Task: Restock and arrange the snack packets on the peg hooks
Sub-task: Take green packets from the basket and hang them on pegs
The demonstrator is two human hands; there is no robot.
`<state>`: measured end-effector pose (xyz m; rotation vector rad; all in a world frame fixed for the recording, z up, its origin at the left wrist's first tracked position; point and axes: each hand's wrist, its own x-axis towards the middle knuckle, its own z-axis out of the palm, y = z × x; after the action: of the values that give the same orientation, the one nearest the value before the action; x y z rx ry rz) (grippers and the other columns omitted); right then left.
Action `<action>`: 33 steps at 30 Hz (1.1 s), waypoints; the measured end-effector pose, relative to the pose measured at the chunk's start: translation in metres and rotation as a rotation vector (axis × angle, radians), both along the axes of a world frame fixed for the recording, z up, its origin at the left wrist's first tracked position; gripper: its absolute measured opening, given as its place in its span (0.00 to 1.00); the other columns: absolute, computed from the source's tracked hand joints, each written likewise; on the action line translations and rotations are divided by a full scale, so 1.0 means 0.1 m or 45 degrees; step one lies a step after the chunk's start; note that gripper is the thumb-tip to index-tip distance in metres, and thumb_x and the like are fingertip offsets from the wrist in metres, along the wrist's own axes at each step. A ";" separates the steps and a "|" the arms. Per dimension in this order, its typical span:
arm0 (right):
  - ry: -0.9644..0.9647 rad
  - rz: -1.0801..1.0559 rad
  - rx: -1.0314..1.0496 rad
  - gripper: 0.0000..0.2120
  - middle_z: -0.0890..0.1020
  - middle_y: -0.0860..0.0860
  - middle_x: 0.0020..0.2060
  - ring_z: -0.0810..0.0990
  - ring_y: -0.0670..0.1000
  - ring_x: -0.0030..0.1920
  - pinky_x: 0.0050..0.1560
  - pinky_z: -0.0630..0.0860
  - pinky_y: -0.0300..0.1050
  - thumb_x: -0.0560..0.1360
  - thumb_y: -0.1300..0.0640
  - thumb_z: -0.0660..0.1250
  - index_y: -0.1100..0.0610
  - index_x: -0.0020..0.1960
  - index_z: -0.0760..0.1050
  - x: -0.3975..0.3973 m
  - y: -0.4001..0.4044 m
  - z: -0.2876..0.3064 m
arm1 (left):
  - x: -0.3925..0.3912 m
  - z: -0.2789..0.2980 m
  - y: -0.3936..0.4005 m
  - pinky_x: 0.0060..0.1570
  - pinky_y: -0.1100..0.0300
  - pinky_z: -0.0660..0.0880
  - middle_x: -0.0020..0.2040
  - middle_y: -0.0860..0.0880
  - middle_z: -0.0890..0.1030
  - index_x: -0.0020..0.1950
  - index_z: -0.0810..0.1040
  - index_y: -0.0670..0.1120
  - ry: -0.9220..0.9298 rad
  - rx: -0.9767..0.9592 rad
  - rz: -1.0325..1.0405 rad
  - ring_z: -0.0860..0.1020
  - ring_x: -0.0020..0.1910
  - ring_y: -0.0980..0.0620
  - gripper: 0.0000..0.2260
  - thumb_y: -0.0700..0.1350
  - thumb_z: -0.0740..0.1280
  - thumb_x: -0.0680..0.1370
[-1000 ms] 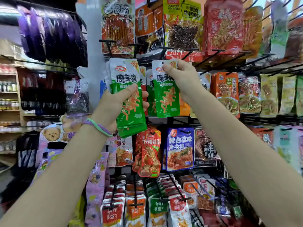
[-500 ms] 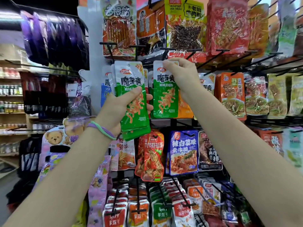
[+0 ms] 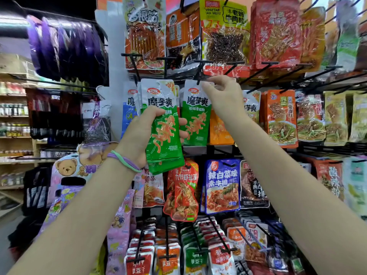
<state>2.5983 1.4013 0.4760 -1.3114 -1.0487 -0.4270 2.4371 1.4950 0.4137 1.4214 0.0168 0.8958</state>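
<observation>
My left hand [image 3: 137,135] grips a small stack of green and white snack packets [image 3: 162,132], upright in front of the rack. Just to the right hangs a single matching green packet [image 3: 195,120]. Its top edge meets the tip of a black peg hook [image 3: 200,70]. My right hand [image 3: 224,98] pinches that packet's top right corner, with the thumb on the front and the fingers curled above. More packets of the same brand hang behind the stack, partly hidden.
Orange packets [image 3: 220,128] hang behind my right wrist. Large bags [image 3: 145,36] fill the row above, and red and blue packets [image 3: 222,185] the row below. Low pegs carry several small packets [image 3: 168,259]. Purple bags [image 3: 65,48] and bear packs [image 3: 67,167] hang at left.
My right hand has brought the single green packet's top up to the peg hook tip. My left hand still holds its stack, shifted slightly.
</observation>
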 end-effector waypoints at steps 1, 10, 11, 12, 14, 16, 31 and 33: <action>-0.114 -0.099 0.039 0.09 0.79 0.49 0.43 0.74 0.42 0.40 0.40 0.72 0.35 0.81 0.53 0.66 0.56 0.58 0.76 -0.02 -0.05 -0.06 | 0.00 0.00 0.02 0.39 0.53 0.82 0.48 0.39 0.86 0.54 0.80 0.32 -0.002 0.010 0.022 0.83 0.37 0.43 0.19 0.46 0.58 0.83; -0.199 0.288 -0.200 0.14 0.78 0.40 0.27 0.75 0.41 0.28 0.32 0.70 0.38 0.76 0.47 0.73 0.49 0.35 0.76 -0.33 -0.23 -0.32 | 0.14 -0.08 -0.12 0.49 0.42 0.83 0.46 0.41 0.87 0.47 0.87 0.44 -0.032 0.158 0.160 0.86 0.44 0.42 0.13 0.46 0.80 0.65; -0.183 0.294 -0.177 0.11 0.81 0.41 0.29 0.79 0.41 0.31 0.34 0.74 0.40 0.76 0.48 0.74 0.49 0.36 0.78 -0.30 -0.22 -0.33 | 0.16 -0.09 -0.13 0.49 0.41 0.83 0.47 0.41 0.87 0.50 0.85 0.42 -0.036 0.146 0.176 0.86 0.45 0.42 0.16 0.47 0.81 0.66; -0.166 0.284 -0.143 0.08 0.85 0.44 0.35 0.83 0.45 0.37 0.38 0.78 0.45 0.76 0.48 0.74 0.50 0.40 0.81 -0.28 -0.22 -0.33 | 0.16 -0.09 -0.14 0.46 0.42 0.84 0.46 0.42 0.87 0.51 0.84 0.42 -0.065 0.115 0.185 0.87 0.44 0.43 0.14 0.47 0.79 0.69; -0.116 0.240 -0.109 0.11 0.86 0.53 0.46 0.84 0.54 0.48 0.50 0.81 0.56 0.76 0.47 0.73 0.55 0.50 0.82 -0.20 -0.21 -0.30 | 0.14 -0.09 -0.16 0.40 0.47 0.85 0.43 0.47 0.88 0.51 0.82 0.45 -0.112 0.087 0.223 0.87 0.43 0.46 0.06 0.45 0.73 0.77; -0.032 0.273 -0.108 0.10 0.85 0.51 0.50 0.83 0.55 0.53 0.57 0.79 0.59 0.77 0.47 0.72 0.51 0.54 0.79 -0.13 -0.21 -0.26 | 0.11 -0.10 -0.17 0.37 0.54 0.83 0.40 0.51 0.87 0.53 0.81 0.44 -0.119 0.108 0.273 0.87 0.43 0.50 0.05 0.45 0.70 0.80; 0.148 0.214 -0.118 0.16 0.67 0.49 0.37 0.65 0.48 0.37 0.36 0.61 0.44 0.83 0.46 0.62 0.54 0.42 0.66 -0.11 -0.02 0.10 | -0.03 -0.08 -0.10 0.41 0.52 0.82 0.40 0.42 0.84 0.48 0.82 0.37 -0.070 0.043 0.073 0.81 0.36 0.45 0.14 0.47 0.66 0.82; 0.135 0.231 -0.106 0.13 0.68 0.51 0.38 0.65 0.47 0.35 0.32 0.63 0.41 0.83 0.48 0.63 0.56 0.45 0.69 -0.10 -0.01 0.10 | -0.04 -0.07 -0.13 0.41 0.52 0.82 0.39 0.42 0.84 0.46 0.82 0.38 -0.082 0.049 0.083 0.81 0.35 0.45 0.14 0.47 0.65 0.82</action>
<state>2.5882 1.4005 0.4859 -1.2850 -1.0947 -0.1766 2.4329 1.4822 0.4068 1.4335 -0.0027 0.9998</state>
